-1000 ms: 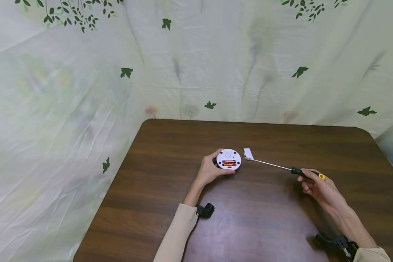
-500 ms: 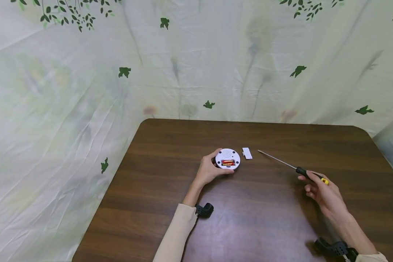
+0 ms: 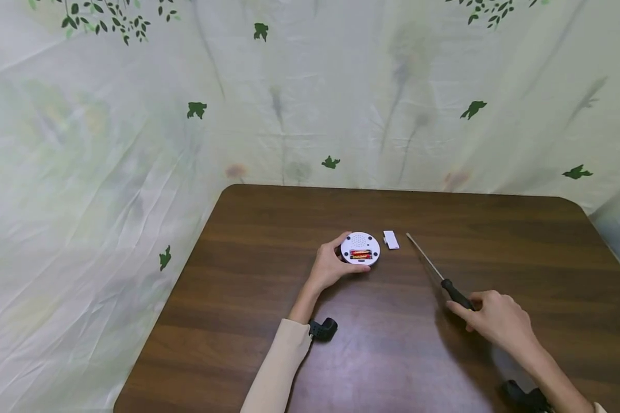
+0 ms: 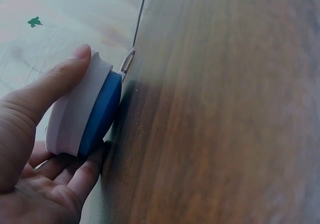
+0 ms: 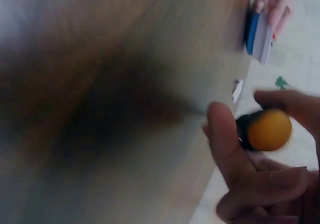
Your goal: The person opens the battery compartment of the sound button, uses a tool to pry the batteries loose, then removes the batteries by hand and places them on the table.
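My left hand [image 3: 332,267] grips a round white device [image 3: 360,245] by its rim, with its underside facing up. Two red batteries [image 3: 361,254] lie in the uncovered slot of that underside. Seen from the left wrist, the device [image 4: 80,104] has a blue lower part [image 4: 102,114], and the thumb presses its white edge. A small white battery cover [image 3: 391,240] lies on the table just right of the device. In my right hand [image 3: 501,321] a screwdriver [image 3: 456,294] is held by its black handle, the thin shaft pointing away toward the cover. Its yellow handle end [image 5: 270,129] shows in the right wrist view.
The brown wooden table [image 3: 268,229] has rounded far corners. Behind it hangs a pale cloth [image 3: 299,86] with leaf prints. A black wrist camera mount [image 3: 324,329] sits on the left wrist, close over the tabletop.
The screwdriver's tip has left the battery cover. My right hand has moved left and nearer with the screwdriver, turning so its back faces up. The left hand keeps its hold on the device.
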Action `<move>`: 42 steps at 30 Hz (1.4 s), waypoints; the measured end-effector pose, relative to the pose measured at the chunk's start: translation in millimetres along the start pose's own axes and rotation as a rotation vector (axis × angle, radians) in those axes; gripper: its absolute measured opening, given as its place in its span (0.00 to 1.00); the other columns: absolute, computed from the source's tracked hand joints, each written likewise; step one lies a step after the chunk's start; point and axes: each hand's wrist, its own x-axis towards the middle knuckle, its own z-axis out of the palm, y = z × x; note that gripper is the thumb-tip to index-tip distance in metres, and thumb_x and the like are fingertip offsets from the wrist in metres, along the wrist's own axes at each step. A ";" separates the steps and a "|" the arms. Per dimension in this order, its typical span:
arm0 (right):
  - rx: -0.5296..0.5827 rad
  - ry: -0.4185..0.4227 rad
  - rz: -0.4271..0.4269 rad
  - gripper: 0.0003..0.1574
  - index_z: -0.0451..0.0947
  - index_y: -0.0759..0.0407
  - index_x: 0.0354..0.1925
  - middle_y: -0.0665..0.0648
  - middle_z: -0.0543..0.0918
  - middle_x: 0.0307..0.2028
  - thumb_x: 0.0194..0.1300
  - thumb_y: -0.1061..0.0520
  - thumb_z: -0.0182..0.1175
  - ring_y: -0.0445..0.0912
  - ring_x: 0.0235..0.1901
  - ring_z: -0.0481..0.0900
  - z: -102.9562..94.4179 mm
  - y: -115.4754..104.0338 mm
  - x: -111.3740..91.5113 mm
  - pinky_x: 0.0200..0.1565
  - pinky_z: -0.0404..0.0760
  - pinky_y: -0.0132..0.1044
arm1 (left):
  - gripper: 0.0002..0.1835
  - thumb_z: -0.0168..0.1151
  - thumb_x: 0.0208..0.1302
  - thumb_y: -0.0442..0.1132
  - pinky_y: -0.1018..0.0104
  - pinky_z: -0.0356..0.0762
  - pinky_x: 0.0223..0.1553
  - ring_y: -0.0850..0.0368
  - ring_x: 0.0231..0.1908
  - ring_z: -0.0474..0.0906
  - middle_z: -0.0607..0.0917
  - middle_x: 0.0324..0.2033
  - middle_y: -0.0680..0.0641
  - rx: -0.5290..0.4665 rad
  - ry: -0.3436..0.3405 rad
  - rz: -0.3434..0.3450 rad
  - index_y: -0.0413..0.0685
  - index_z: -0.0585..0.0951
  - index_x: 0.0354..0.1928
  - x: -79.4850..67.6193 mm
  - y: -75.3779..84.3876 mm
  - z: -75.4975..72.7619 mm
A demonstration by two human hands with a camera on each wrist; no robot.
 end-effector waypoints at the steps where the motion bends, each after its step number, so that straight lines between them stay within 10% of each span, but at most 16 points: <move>1: -0.037 -0.009 -0.019 0.32 0.86 0.57 0.35 0.44 0.82 0.16 0.68 0.30 0.63 0.43 0.20 0.74 1.0 -2.8 0.5 0.20 0.65 0.38 | 0.52 0.89 0.41 0.45 0.59 0.78 0.62 0.54 0.59 0.80 0.83 0.63 0.42 -0.003 -0.004 -0.001 0.46 0.75 0.72 0.1 0.6 0.1; 7: -0.162 0.003 -0.114 0.33 0.69 0.49 0.12 0.45 0.63 0.11 0.61 0.34 0.70 0.42 0.15 0.65 13.4 -18.5 5.5 0.18 0.57 0.34 | 0.52 0.89 0.40 0.44 0.58 0.77 0.63 0.55 0.60 0.80 0.84 0.63 0.43 -0.011 -0.009 -0.018 0.46 0.75 0.72 -0.3 2.1 0.5; 19: -0.224 -0.027 -0.134 0.37 0.68 0.49 0.12 0.47 0.66 0.12 0.61 0.29 0.68 0.43 0.15 0.67 25.4 -30.7 15.4 0.18 0.61 0.36 | 0.51 0.88 0.42 0.43 0.60 0.78 0.62 0.56 0.61 0.79 0.82 0.64 0.44 -0.033 -0.048 -0.022 0.47 0.74 0.72 -0.3 5.0 -2.3; 26: -0.195 0.024 -0.173 0.42 0.60 0.48 0.09 0.44 0.54 0.11 0.68 0.29 0.61 0.40 0.14 0.58 -4.2 -39.5 23.6 0.19 0.52 0.33 | 0.52 0.88 0.44 0.43 0.58 0.75 0.67 0.56 0.67 0.74 0.78 0.70 0.44 -0.031 -0.070 -0.039 0.47 0.73 0.74 -1.0 4.9 -5.3; 33: -0.066 0.140 -0.365 0.14 0.88 0.59 0.37 0.49 0.82 0.24 0.71 0.49 0.66 0.40 0.22 0.72 -15.7 -65.1 52.7 0.24 0.67 0.35 | 0.52 0.88 0.43 0.42 0.58 0.75 0.67 0.56 0.67 0.75 0.78 0.69 0.45 -0.051 -0.075 -0.043 0.47 0.73 0.73 -0.4 5.6 -6.0; 42: 0.220 -0.045 -0.381 0.26 0.75 0.65 0.69 0.62 0.85 0.33 0.77 0.58 0.58 0.44 0.26 0.75 12.8 -95.7 85.3 0.27 0.72 0.36 | 0.51 0.88 0.44 0.43 0.58 0.76 0.66 0.57 0.64 0.76 0.81 0.66 0.45 -0.049 -0.064 -0.026 0.46 0.74 0.73 -0.6 4.5 -4.0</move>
